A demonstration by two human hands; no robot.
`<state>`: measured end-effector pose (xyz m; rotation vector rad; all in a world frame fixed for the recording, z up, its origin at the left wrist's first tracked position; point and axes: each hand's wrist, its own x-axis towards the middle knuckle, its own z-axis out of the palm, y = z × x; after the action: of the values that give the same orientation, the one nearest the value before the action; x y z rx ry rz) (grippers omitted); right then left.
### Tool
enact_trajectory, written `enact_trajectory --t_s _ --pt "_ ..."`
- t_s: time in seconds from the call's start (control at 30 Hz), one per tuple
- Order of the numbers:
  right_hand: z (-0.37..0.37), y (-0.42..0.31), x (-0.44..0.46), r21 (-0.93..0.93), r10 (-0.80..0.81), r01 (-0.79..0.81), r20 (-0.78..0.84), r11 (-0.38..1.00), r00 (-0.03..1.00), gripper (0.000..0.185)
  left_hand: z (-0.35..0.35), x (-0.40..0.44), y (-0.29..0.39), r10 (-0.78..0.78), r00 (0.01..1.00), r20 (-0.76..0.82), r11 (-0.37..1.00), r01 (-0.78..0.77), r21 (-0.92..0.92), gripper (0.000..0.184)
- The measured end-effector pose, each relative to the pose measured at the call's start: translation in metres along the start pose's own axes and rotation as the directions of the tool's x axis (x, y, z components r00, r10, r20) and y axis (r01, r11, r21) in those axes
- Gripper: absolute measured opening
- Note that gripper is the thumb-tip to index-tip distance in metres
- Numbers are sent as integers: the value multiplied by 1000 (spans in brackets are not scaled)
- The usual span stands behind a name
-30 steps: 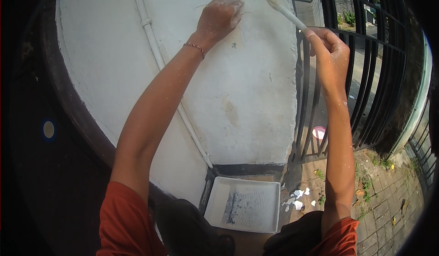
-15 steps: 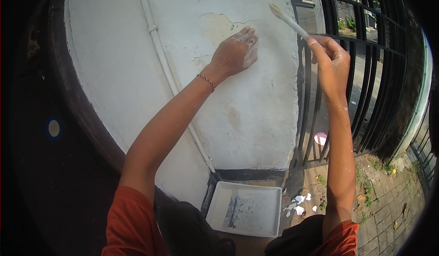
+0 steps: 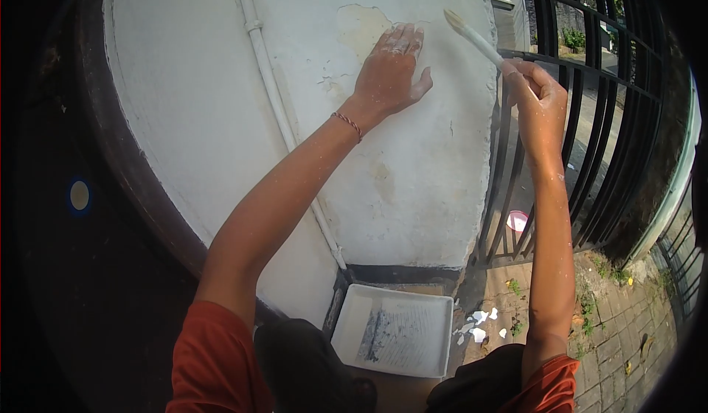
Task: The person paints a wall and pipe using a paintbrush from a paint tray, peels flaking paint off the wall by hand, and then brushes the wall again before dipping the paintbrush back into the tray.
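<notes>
White-painted flaking wall (image 3: 431, 192) with one cream peeled patch (image 3: 360, 29), left hand (image 3: 389, 74) at its edge, fingers together, thumb apart; right hand (image 3: 540, 92) pinching one slender white-handled paintbrush (image 3: 477, 40), bristles upward, near black metal gate (image 3: 545, 26).

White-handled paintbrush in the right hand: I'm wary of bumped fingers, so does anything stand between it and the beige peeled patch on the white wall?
Yes: the white-smeared left hand. In this view its fingertips lie between the white-handled paintbrush and the beige peeled patch. Nothing else visible stands there.
</notes>
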<state>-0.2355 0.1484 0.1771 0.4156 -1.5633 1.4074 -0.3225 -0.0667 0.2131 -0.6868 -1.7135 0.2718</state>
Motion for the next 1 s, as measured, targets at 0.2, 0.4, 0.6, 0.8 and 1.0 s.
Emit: enact_trajectory --t_s 0.2,0.4,0.6,0.8,1.0 --pt "-2 -11 3 -19 2 -2 -29 1000 1000 28 -12 15 -20 -108 994 -11 964 102 -244 53" --pt "-3 -9 6 58 -3 7 -62 998 998 27 0 4 -13 17 1000 -1 1000 -17 -20 56" --pt "12 -9 -6 -177 -127 121 -25 977 992 23 -31 -60 73 -127 941 314 876 255 -410 46" --pt "57 -43 -4 -567 -375 402 170 719 911 23 -39 -108 159 127 858 497 518 370 -771 31" --pt "107 -47 13 -680 -394 498 319 538 862 16 -35 -168 232 530 727 437 291 329 -899 34"
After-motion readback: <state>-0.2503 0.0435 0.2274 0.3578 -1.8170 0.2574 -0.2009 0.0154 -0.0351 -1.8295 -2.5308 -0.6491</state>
